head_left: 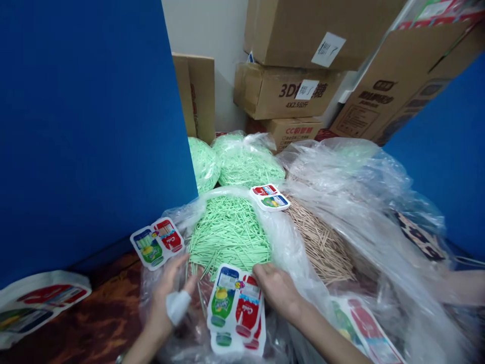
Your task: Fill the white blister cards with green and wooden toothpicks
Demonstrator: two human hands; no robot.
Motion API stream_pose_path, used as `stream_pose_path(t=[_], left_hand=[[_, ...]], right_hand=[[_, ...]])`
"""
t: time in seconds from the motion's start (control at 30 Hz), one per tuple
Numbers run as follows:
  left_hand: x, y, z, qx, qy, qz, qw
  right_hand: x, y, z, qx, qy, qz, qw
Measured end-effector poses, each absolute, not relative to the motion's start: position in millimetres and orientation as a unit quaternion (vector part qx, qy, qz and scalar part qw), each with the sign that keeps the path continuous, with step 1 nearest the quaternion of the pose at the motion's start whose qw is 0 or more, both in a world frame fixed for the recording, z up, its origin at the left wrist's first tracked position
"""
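Note:
Thin green sticks (pixel 231 235) fill an open clear plastic bag in the middle. My left hand (pixel 168 293), with a white wrap on it, is at the bag's left edge with its fingers apart. Just above it lies a two-part package (pixel 157 242) with Sprite and Cola prints. My right hand (pixel 275 285) has its fingers closed at the upper right corner of a similar package (pixel 235 303), which overlaps another one beneath it. A further package (pixel 270 197) rests on the bag's far rim.
Brown sticks (pixel 320 242) lie in a bag to the right, near another person's arm (pixel 464 287). Cardboard boxes (pixel 288 91) stand behind closed green bags (pixel 248 164). A blue panel (pixel 91 111) rises at left, above stacked packages (pixel 45 306).

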State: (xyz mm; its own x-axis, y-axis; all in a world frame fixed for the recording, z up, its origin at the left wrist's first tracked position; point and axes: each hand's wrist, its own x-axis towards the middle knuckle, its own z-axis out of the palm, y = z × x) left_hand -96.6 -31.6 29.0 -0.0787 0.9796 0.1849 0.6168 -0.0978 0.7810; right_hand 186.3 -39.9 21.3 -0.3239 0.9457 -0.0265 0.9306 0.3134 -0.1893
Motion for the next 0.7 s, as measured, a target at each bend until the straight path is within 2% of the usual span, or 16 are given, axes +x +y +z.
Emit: stream_pose_path(t=[0.07,0.13,0.23,0.37,0.43,0.53,0.7], left_hand=[[-70.3,-47.6,26.6,0.671,0.58,0.336,0.318],[-50.5,-56.0,25.1,0.688,0.566,0.288,0.35],[-31.5,-55.4,27.2,0.664,0.574,0.254,0.407],[-15.9,-44.8,39.6,0.576,0.489,0.28,0.593],[-10.3,-40.3,48.9,0.548,0.482,0.275,0.626],[-3.9,-35.5,60.0,0.561,0.515,0.271,0.589],[9.2,-32.8,57.3,0.574,0.531,0.303,0.545]], right_hand=[[187.0,-39.6,34.8,-0.589,-0.797,0.127,0.048],[186.9,-39.3,50.1,-0.579,-0.784,0.21,0.078],[182.7,-40.2,69.8,-0.531,-0.751,0.352,0.177],[169.8,-42.2,79.2,-0.458,-0.655,0.509,0.32],[165.7,-42.1,78.8,-0.431,-0.613,0.552,0.364],[169.8,-41.4,78.7,-0.449,-0.59,0.528,0.413],[187.8,-44.1,80.7,-0.507,-0.685,0.314,0.419]])
